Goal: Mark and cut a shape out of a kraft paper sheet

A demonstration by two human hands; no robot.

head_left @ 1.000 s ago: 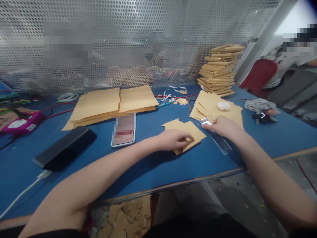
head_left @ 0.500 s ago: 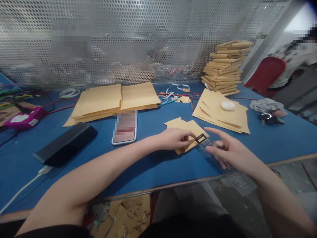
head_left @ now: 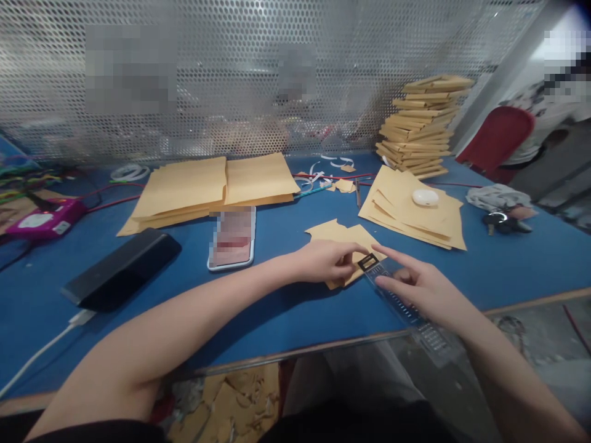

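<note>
My left hand point(head_left: 323, 261) lies over a small cut piece of brown paper point(head_left: 335, 231) on the blue table. Its index finger reaches to the dark-framed end of a clear plastic strip point(head_left: 399, 304), while the other fingers curl at the paper. Dark printed marks run along the strip, whose near end sticks out past the table edge. The strip slants beneath my right hand point(head_left: 425, 286), gripped between thumb and curled fingers, with the index finger stretched towards its far end. My right palm hides part of the strip.
Brown paper stacks point(head_left: 184, 184) lie at the back, near a phone point(head_left: 233, 240) and a black power bank point(head_left: 122, 267). At right are loose brown sheets point(head_left: 397, 215) under a white case point(head_left: 425, 197), a tall pile of brown packets point(head_left: 420, 126) and keys point(head_left: 496, 221).
My right hand and the plastic strip have shifted slightly left and inward, bringing the strip's dark-framed end nearer my left fingertips. My left hand has hardly moved.
</note>
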